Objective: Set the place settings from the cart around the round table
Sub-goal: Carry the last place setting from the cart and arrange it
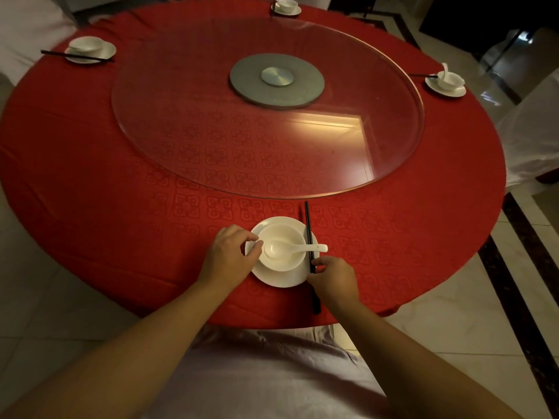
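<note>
**Fourth setting going down at the near edge**

Here is the setting in hand: a white bowl (282, 247) sits on a white plate (281, 278) at the near edge of the round table (90, 176), and a white spoon (290, 248) lies in the bowl with its handle pointing right, out over the rim. A pair of black chopsticks (309, 237) runs along the plate's right side, tips toward the glass turntable (211, 131), the near end reaching almost to the table edge.

The left hand (230, 252) is at the bowl's left rim, fingers curled and pinching it, thumb against the edge. The right hand (332, 278) is down at the plate's right edge, fingers curled round the chopsticks where they cross the rim. By the look of it, this is the straightening step: bowl steadied, sticks being lined up.

Further round the red cloth, three more settings are laid: one far left (90, 49), one at the far side (286, 7), one at the right (446, 81), each a bowl on a plate with chopsticks beside it. White-covered chairs stand at the left and right edges.

No cart is in view. Next, I reckon, both hands let go without nudging the sticks, then it is back to the cart for another set; there are wide gaps between places.
</note>
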`<state>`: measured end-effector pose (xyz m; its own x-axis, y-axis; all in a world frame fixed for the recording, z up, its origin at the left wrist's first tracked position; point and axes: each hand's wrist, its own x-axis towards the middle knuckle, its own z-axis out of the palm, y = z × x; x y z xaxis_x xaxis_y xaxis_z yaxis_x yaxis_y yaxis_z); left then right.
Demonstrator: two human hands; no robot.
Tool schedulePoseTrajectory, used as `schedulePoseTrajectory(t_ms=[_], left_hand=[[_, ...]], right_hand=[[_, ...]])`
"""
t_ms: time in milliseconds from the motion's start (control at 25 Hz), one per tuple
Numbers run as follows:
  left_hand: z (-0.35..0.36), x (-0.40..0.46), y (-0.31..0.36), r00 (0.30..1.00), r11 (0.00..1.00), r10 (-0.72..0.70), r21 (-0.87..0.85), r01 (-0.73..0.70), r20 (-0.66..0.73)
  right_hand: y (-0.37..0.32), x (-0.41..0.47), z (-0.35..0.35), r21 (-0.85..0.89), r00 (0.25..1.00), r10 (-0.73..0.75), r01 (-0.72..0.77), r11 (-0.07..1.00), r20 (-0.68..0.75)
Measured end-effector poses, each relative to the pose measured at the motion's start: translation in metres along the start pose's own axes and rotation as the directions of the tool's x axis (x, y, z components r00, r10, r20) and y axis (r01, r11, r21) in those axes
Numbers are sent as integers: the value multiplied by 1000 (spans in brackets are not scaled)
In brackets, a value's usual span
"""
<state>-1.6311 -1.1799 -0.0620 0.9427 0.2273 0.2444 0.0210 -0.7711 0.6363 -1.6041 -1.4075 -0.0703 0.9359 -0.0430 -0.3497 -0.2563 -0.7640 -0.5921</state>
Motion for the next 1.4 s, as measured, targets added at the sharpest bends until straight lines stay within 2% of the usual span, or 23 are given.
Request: schedulePoseTrajectory(t_ms=[240,320,440,480,560,640,720,880,1160,1400], left_hand=[[6,6,-9,980,978,-197,-71,196,6],[10,6,-9,946,940,-321,-106,324,50],[16,7,-10,865,852,-470,-166,496,174],[18,7,-10,831,810,-509,-201,550,225],[23,8,-7,740,663,-585,-332,672,331],[26,8,-1,652,470,-629,-460,753,424],[29,9,3,616,379,-645,-510,772,452],[37,8,7,586,307,-670,-549,778,456],[44,8,6,570,266,-678,-568,779,464],[41,8,6,571,275,-690,-568,775,445]], right_hand=[[0,-1,-2,19,1000,10,-11,1000,21],[-2,-2,-6,70,1000,21,-21,997,-1],[-5,3,-17,213,986,119,-91,973,-121],[-6,6,-21,319,980,167,-124,939,-111],[-9,12,-26,561,978,210,-178,808,7],[-13,17,-30,637,981,179,-188,747,79],[-15,21,-32,644,984,160,-172,745,78],[-15,30,-34,654,985,160,-159,740,58],[-15,38,-32,659,985,167,-149,737,36],[-15,39,-29,638,985,165,-153,755,41]])
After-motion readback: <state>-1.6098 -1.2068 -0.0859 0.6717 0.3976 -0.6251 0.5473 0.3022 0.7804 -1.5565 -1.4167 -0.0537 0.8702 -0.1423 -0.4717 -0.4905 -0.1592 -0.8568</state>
